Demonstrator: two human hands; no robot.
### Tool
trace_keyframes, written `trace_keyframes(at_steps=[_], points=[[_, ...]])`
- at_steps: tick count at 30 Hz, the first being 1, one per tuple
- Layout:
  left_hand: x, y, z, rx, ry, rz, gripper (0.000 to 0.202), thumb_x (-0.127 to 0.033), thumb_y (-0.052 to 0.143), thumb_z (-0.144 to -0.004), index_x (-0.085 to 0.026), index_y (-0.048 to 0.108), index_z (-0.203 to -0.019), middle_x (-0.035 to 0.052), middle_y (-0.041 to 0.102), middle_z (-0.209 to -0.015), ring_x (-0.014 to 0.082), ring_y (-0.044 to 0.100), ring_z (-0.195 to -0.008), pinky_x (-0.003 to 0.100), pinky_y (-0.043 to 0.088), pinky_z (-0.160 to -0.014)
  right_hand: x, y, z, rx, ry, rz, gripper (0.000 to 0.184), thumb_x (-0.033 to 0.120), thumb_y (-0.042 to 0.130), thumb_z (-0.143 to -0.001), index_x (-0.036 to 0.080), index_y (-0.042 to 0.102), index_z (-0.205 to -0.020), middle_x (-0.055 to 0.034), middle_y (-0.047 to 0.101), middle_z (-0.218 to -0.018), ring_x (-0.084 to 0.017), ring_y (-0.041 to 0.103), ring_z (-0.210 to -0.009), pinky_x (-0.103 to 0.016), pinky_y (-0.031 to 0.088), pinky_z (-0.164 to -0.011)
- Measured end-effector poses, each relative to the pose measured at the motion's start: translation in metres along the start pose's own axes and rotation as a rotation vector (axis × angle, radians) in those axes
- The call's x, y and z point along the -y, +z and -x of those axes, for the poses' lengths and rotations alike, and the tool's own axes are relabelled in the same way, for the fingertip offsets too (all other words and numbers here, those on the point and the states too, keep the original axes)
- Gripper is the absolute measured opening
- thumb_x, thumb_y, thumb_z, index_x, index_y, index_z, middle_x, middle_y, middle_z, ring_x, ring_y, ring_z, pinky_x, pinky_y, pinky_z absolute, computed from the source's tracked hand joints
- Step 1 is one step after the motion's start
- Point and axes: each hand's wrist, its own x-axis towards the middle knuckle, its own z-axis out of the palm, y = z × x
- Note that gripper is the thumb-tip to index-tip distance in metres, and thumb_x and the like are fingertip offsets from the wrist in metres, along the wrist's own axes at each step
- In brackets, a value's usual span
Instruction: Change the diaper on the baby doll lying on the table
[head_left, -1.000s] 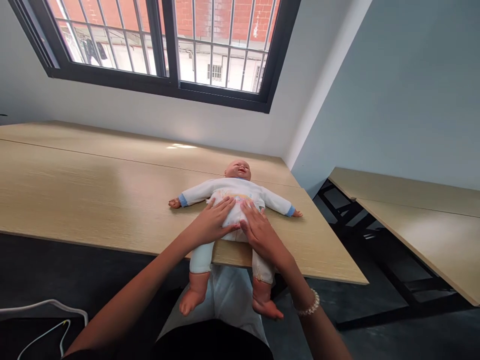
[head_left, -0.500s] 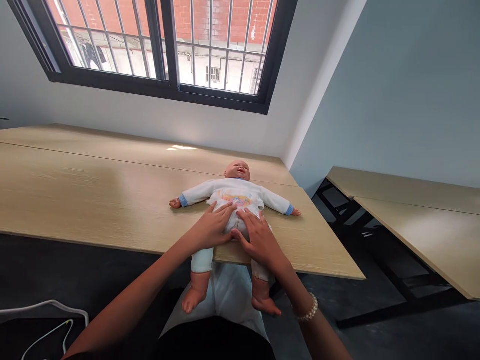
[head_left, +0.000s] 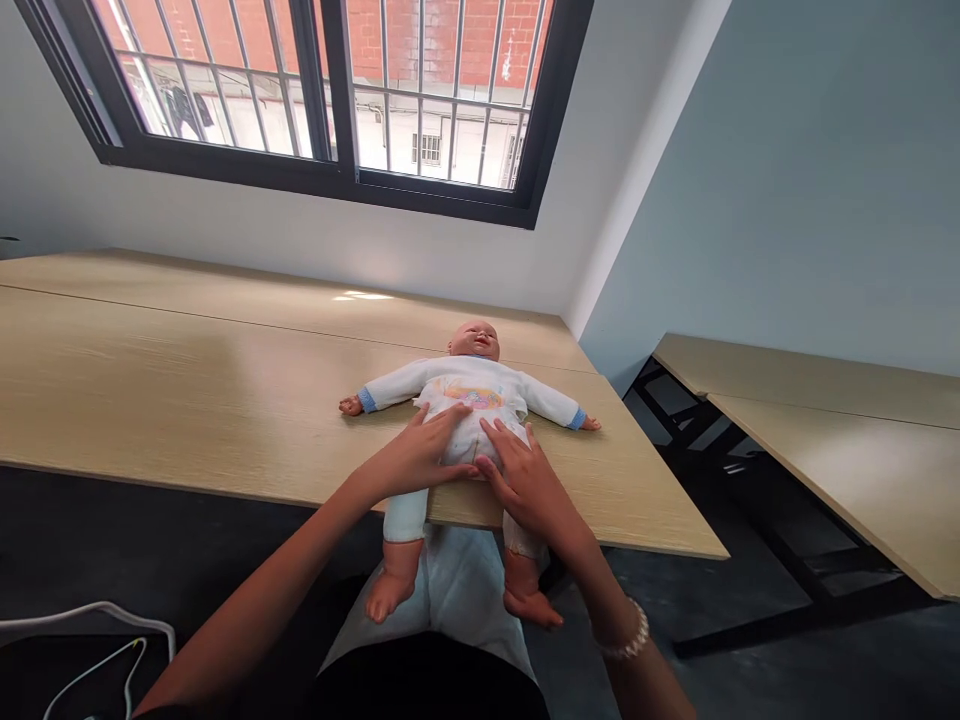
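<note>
A baby doll (head_left: 474, 385) in a white top with blue cuffs and white trousers lies face up, arms stretched out to both sides. Its bare feet hang past the front edge of the wooden table (head_left: 285, 430). My left hand (head_left: 420, 450) lies open across the doll's lower belly and hip, on the left. On the other hip rests my right hand (head_left: 525, 475), fingers spread and pointing up the doll's body. The two thumbs come close together over the doll's crotch. Both palms hide parts of the trousers.
Behind the table is a wall with a barred window (head_left: 330, 100). A second wooden table (head_left: 840, 450) with dark legs stands to the right, across a gap. White cables (head_left: 97, 610) run at the lower left. My knees are under the table edge.
My right hand has shifted slightly to the right and my left hand slightly left and down, leaving a wider gap between the fingertips. The doll stays in place.
</note>
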Motion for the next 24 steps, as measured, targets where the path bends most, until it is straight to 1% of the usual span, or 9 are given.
trace_keyframes(at_steps=[2, 4, 5, 7, 9, 12, 15, 20, 24], points=[[0.002, -0.004, 0.015, -0.110, -0.046, 0.070, 0.065, -0.050, 0.065, -0.087, -0.017, 0.041, -0.138, 0.0170, 0.053, -0.141, 0.0336, 0.049, -0.133, 0.050, 0.036, -0.113, 0.000, -0.007, 0.016, -0.064, 0.016, -0.014, 0.048, 0.045, 0.038, -0.105, 0.018, 0.047, -0.143, -0.0114, 0.051, -0.145, -0.027, 0.040, -0.141, -0.056, 0.018, -0.121], [0.003, -0.005, 0.028, -0.244, -0.108, 0.100, 0.049, -0.044, 0.068, -0.086, -0.019, 0.051, -0.124, 0.0141, 0.058, -0.132, 0.0323, 0.054, -0.126, 0.047, 0.043, -0.107, -0.002, -0.011, 0.027, -0.138, 0.061, 0.003, 0.036, 0.042, 0.045, -0.102, 0.019, 0.059, -0.126, -0.0102, 0.057, -0.139, -0.029, 0.045, -0.136, -0.056, 0.021, -0.120], [0.003, -0.005, 0.032, -0.282, -0.133, 0.103, 0.039, -0.040, 0.069, -0.086, -0.020, 0.054, -0.115, 0.0127, 0.060, -0.128, 0.0320, 0.056, -0.124, 0.047, 0.045, -0.104, -0.002, -0.012, 0.030, -0.164, 0.089, 0.016, 0.029, 0.039, 0.048, -0.101, 0.019, 0.063, -0.117, -0.0107, 0.058, -0.136, -0.030, 0.047, -0.134, -0.056, 0.025, -0.119], [0.001, -0.001, 0.036, -0.291, -0.162, 0.098, 0.022, -0.031, 0.069, -0.084, -0.021, 0.058, -0.101, 0.0111, 0.059, -0.125, 0.0318, 0.056, -0.123, 0.047, 0.046, -0.103, -0.003, -0.008, 0.033, -0.184, 0.132, 0.026, 0.020, 0.034, 0.054, -0.098, 0.019, 0.065, -0.104, -0.0127, 0.059, -0.134, -0.031, 0.050, -0.129, -0.054, 0.033, -0.114], [-0.003, 0.004, 0.035, -0.279, -0.185, 0.081, 0.013, -0.022, 0.068, -0.083, -0.020, 0.060, -0.094, 0.0108, 0.057, -0.128, 0.0319, 0.054, -0.124, 0.048, 0.046, -0.103, -0.002, -0.002, 0.030, -0.201, 0.152, 0.032, 0.014, 0.029, 0.058, -0.094, 0.018, 0.064, -0.098, -0.0141, 0.058, -0.133, -0.031, 0.051, -0.125, -0.051, 0.039, -0.108], [-0.008, 0.012, 0.028, -0.296, -0.228, 0.056, 0.006, -0.014, 0.064, -0.082, -0.019, 0.061, -0.083, 0.0112, 0.057, -0.129, 0.0327, 0.052, -0.124, 0.049, 0.045, -0.104, 0.001, 0.006, 0.024, -0.230, 0.167, 0.058, 0.008, 0.023, 0.059, -0.092, 0.018, 0.064, -0.092, -0.0139, 0.059, -0.131, -0.031, 0.052, -0.122, -0.050, 0.041, -0.106], [-0.006, 0.016, 0.024, -0.328, -0.232, 0.104, 0.009, -0.013, 0.062, -0.083, -0.019, 0.060, -0.076, 0.0101, 0.057, -0.129, 0.0320, 0.049, -0.126, 0.050, 0.043, -0.106, 0.002, 0.007, 0.020, -0.234, 0.194, 0.050, 0.008, 0.020, 0.057, -0.091, 0.018, 0.063, -0.087, -0.0132, 0.061, -0.127, -0.030, 0.054, -0.117, -0.048, 0.041, -0.104], [0.003, 0.016, 0.025, -0.369, -0.216, 0.285, 0.008, -0.018, 0.061, -0.085, -0.018, 0.061, -0.077, 0.0096, 0.058, -0.125, 0.0283, 0.053, -0.121, 0.047, 0.040, -0.107, 0.002, 0.006, 0.020, -0.269, 0.212, 0.061, 0.008, 0.019, 0.055, -0.091, 0.018, 0.062, -0.088, -0.0115, 0.062, -0.124, -0.029, 0.056, -0.114, -0.046, 0.040, -0.100], [0.002, 0.014, 0.027, -0.385, -0.223, 0.334, 0.008, -0.019, 0.060, -0.085, -0.019, 0.063, -0.078, 0.0100, 0.058, -0.124, 0.0279, 0.054, -0.121, 0.046, 0.039, -0.107, 0.003, 0.007, 0.022, -0.270, 0.225, 0.052, 0.006, 0.018, 0.056, -0.091, 0.018, 0.061, -0.088, -0.0106, 0.063, -0.123, -0.030, 0.056, -0.114, -0.047, 0.040, -0.098]])
